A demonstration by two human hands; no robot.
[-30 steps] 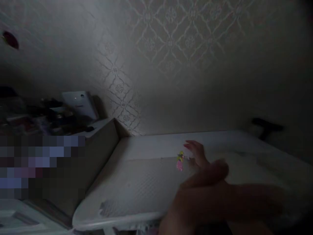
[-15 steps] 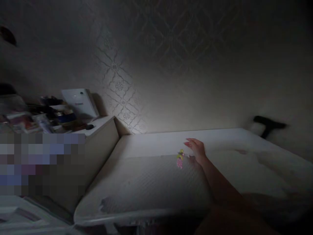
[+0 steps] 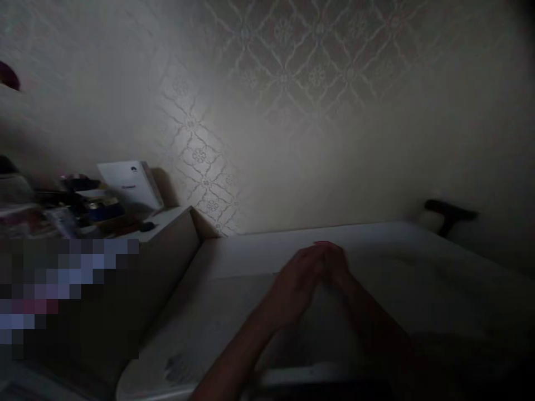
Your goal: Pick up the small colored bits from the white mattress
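Observation:
Dark and slightly blurred, my left hand (image 3: 298, 274) reaches over the white tabletop (image 3: 240, 253) and meets my right hand (image 3: 337, 264). Their fingers are drawn in and overlap at the middle of the table. Whatever lies between the fingertips is hidden by the backs of the hands. Below the hands lies a pale grey textured mat (image 3: 236, 312). The small pink and yellow beaded-looking piece is out of sight now, in the area the left hand covers.
On the left, a higher white cabinet (image 3: 173, 256) carries a white box (image 3: 131, 186), a dark blue jar (image 3: 104, 209) and other clutter. A black T-shaped object (image 3: 449, 214) is at the table's far right edge. Patterned wallpaper (image 3: 284, 78) rises behind.
My left hand has come in from below and joined the right hand, covering the pink and yellow piece. The view has shifted slightly and the hands look darker.

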